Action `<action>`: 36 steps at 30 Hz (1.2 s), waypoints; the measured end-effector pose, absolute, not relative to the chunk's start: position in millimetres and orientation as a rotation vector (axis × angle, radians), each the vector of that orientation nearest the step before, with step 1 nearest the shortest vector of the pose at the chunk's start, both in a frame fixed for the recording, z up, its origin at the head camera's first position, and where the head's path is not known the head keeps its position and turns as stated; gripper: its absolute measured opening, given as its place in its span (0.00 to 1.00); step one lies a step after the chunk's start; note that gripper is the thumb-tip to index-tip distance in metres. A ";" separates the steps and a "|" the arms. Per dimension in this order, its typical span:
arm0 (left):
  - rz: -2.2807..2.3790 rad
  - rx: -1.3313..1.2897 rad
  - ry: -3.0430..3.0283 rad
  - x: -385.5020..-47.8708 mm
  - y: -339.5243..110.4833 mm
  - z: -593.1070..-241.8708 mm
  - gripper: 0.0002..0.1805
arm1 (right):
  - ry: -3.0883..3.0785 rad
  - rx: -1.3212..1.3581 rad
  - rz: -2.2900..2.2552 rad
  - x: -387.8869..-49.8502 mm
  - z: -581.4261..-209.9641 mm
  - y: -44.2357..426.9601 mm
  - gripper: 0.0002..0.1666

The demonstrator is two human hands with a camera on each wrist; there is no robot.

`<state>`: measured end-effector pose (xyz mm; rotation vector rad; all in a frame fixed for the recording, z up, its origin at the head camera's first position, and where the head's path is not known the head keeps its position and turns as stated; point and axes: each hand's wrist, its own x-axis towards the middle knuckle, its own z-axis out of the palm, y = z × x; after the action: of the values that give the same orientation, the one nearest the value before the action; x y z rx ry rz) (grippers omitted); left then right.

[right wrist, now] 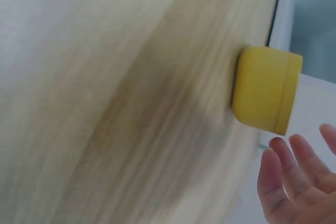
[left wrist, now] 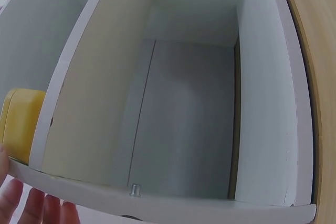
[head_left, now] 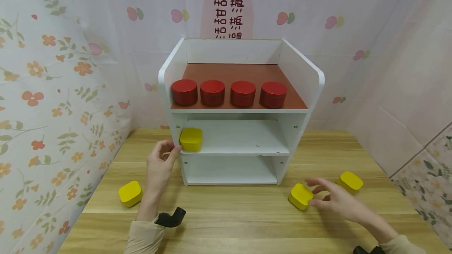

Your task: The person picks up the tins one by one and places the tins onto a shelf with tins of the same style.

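My left hand (head_left: 160, 167) is at the left side panel of the white shelf (head_left: 226, 111), fingers on its outer side and thumb at the front edge, beside a yellow tin (head_left: 191, 139) on the middle level. In the left wrist view the fingertips (left wrist: 34, 205) lie along that panel, near the yellow tin (left wrist: 23, 124). My right hand (head_left: 333, 199) is just right of another yellow tin (head_left: 301, 196) on the table, fingers spread and slightly bent. The right wrist view shows a gap between the fingers (right wrist: 296, 174) and the yellow tin (right wrist: 265, 88).
Several red round tins (head_left: 212, 92) stand in a row on the top level. One yellow tin (head_left: 130, 193) lies on the wooden table (head_left: 226, 214) at the left, another (head_left: 349, 182) beyond my right hand. Patterned cloth (head_left: 106, 19) hangs behind and at the sides.
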<state>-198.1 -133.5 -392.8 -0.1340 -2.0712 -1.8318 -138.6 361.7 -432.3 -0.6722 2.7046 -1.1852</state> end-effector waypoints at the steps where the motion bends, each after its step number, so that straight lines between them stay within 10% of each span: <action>1: -1.827 -0.133 -2.081 -198.4 -134.3 -392.9 0.16 | 2.703 -0.679 -1.177 -139.0 -433.6 361.2 0.35; 36: -2.041 -0.279 -2.192 -208.0 -156.8 -401.7 0.19 | 2.643 -0.503 -1.032 -150.4 -450.5 348.8 0.49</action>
<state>-208.0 -156.8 -401.7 -0.2789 -2.1924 -2.0412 -150.4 348.8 -450.5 -0.5033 2.6432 -1.0317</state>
